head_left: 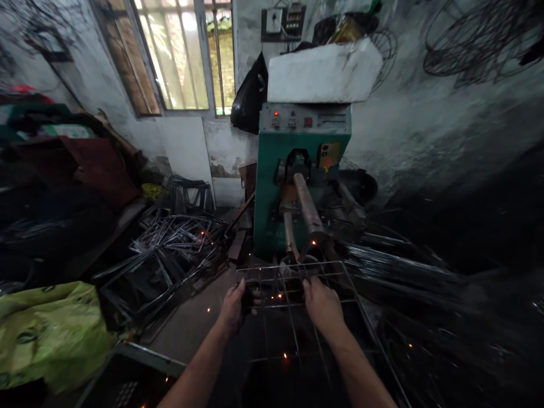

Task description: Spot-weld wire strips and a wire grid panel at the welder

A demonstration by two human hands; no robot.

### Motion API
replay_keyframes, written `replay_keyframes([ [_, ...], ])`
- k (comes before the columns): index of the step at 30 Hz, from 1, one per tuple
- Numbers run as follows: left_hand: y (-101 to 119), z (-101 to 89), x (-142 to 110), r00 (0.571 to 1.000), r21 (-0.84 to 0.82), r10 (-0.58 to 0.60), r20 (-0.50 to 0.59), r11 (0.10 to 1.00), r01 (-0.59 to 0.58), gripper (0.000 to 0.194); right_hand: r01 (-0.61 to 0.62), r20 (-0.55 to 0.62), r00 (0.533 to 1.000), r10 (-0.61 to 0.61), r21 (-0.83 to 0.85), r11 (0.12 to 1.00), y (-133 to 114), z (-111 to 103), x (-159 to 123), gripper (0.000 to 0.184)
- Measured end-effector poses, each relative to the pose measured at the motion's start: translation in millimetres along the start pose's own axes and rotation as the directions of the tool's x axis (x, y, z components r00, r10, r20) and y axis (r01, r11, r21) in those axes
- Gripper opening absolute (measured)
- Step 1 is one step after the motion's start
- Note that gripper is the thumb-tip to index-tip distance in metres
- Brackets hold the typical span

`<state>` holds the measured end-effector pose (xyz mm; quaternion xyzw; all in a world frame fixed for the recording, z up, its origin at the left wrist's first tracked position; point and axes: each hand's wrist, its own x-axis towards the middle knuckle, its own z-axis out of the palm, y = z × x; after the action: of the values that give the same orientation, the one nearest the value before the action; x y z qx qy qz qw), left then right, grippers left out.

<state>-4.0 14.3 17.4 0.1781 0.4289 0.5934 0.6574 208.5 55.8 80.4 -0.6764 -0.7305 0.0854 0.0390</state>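
A wire grid panel [293,272] lies flat in front of me, its far edge under the arms of a green spot-welding machine [272,187]. My left hand [233,309] grips the panel's left side. My right hand [323,303] presses on wires near the panel's middle. A glowing point shows where the machine's upper arm [306,209] meets the grid, and orange sparks lie scattered over the panel and the floor.
A heap of bent wire frames [170,249] lies on the floor at left. A green plastic sack [46,328] sits at lower left. Bundles of metal rods [395,266] lie at right. A white foam block [323,73] tops the machine. A window [182,51] is behind.
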Motion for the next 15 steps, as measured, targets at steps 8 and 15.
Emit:
replay_keyframes([
  [8, -7.3, 27.7, 6.3, 0.999, 0.006, -0.029, -0.015, 1.000, 0.029, 0.056, -0.171, 0.040, 0.985, 0.170, 0.024, 0.985, -0.9, -9.9, -16.7, 0.075],
  [15, -13.2, 42.1, 10.6, 0.998, 0.008, -0.060, -0.001, 0.998, 0.060, 0.055, -0.246, -0.089, 0.966, 0.244, -0.022, 0.969, 3.5, -2.4, -18.6, 0.081],
])
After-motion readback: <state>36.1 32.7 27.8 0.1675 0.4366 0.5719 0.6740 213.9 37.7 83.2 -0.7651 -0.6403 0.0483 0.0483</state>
